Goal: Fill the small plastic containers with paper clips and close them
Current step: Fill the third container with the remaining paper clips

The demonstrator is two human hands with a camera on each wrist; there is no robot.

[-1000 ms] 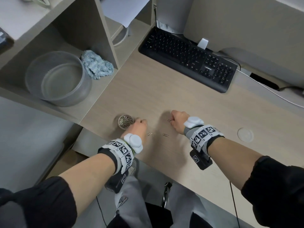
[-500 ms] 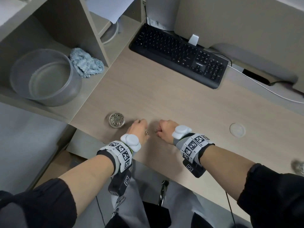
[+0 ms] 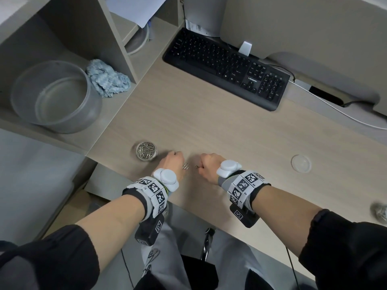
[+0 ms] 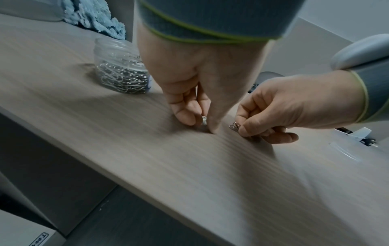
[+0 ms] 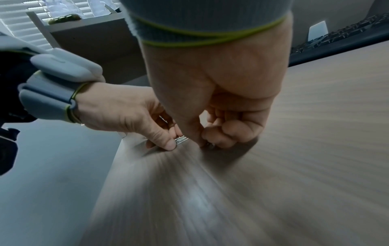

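Observation:
A small clear plastic container stands open near the desk's left corner, holding several silver paper clips. Just right of it, my left hand pinches a few paper clips between thumb and fingers, close to the desk top. My right hand is curled a few centimetres to the right and pinches paper clips too. A round clear lid lies flat on the desk further right.
A black keyboard lies at the back of the desk with a white cable beside it. On the left shelf sit a large grey bowl and a blue cloth. Something blurred and silvery sits at the right edge.
Both hands have drawn together towards the desk's front edge. The two loose clips that lay between them are no longer on the desk; each hand now pinches clips.

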